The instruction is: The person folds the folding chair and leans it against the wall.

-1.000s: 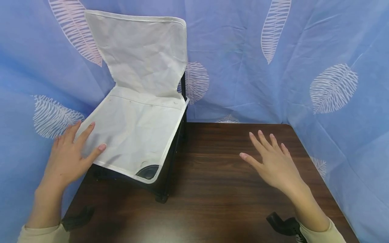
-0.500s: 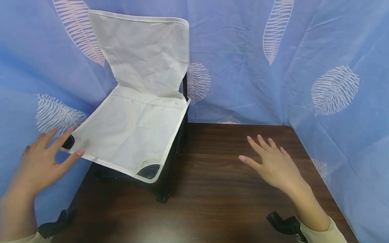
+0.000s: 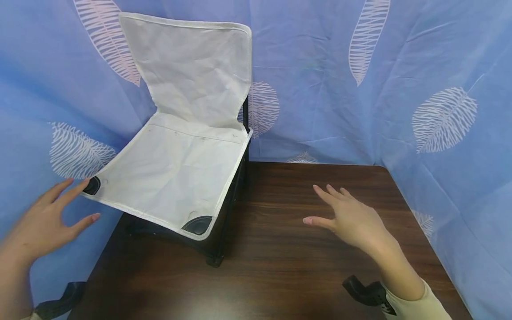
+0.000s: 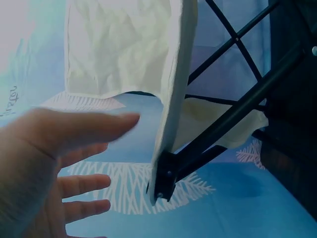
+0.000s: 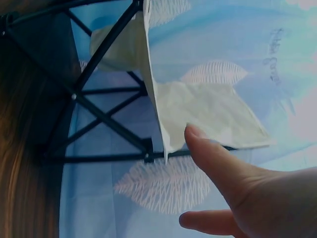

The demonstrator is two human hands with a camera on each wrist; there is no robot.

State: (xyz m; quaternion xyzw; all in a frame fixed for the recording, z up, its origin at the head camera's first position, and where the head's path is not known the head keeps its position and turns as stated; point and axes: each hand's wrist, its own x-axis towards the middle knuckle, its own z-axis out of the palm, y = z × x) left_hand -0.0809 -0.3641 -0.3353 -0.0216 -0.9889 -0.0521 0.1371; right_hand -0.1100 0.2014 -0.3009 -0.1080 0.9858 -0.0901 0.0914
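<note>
A small folding chair with a white cloth seat and back stands unfolded on the left of the table. Black patches cover its front seat corners. Beside the front left corner, my left hand is spread, its fingertips overlapping that corner in the head view. The left wrist view shows a gap between its thumb and the seat edge. My right hand hovers over the table to the right of the chair, fingers extended, holding nothing. Crossed black legs show under the seat in the right wrist view.
The dark wooden table extends to the right of and in front of the chair. Blue cloth with white leaf prints hangs behind and along both sides. Each wrist carries a black mount.
My left hand has moved left off the seat, uncovering its front left corner. The right hand has shifted slightly left. The chair stays in place; the head view has drifted a little.
</note>
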